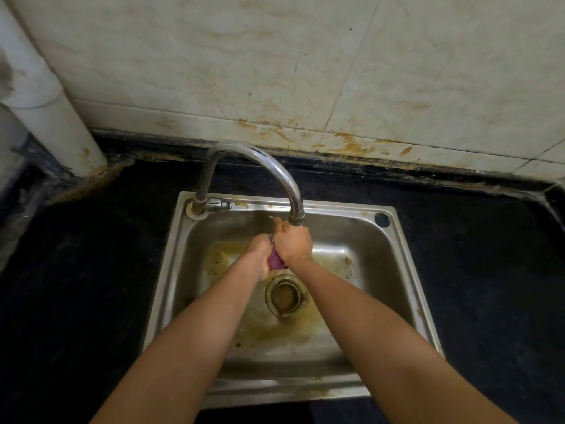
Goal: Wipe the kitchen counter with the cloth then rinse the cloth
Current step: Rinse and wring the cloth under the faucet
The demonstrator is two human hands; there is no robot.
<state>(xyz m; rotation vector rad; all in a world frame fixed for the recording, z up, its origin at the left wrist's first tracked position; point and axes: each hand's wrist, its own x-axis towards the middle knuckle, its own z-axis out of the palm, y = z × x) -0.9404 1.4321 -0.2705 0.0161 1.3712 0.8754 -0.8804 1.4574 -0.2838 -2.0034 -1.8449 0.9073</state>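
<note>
- Far left, a fat white pipe (pixel 52 108) runs down the corner to the desk (pixel 91 255). There's brown gunk round its foot, and its top is cut off by the frame edge.
- The desk is a black slab, and it's so dark on your left side that I can't make out anything on its surface.
- Set into it is a steel sink (pixel 165 270). The basin is stained yellow-brown, worst along the left and on the floor around the drain.
- The faucet (pixel 260 160) stands at the sink's back left corner with a small tap lever (pixel 218 205) right beside its base. The spout arcs over to the right and ends just above your hands.
- Your left hand (pixel 260 255) is in the basin under the spout, grip curled tight on the cloth.
- The cloth (pixel 276 261) is a purple-pink wad squeezed between both hands. Only a small bit peeks out and the rest is hidden in your fists.
- Your right hand (pixel 293 243) is pressed against the left one, grip also clamped on the cloth, knuckles nearly at the spout's mouth.
- I can't tell whether water is running, that spot is too blurry.
- The drain (pixel 286 296) sits just below your hands, a round strainer with murky stuff in it.
- There's a round hole (pixel 382 219) in the sink rim's back right corner.
- On the right the desk fades into shadow.
- Behind it all are pale wall tiles (pixel 305 56), with orange-brown splatter along the bottom row right of the faucet.
</note>
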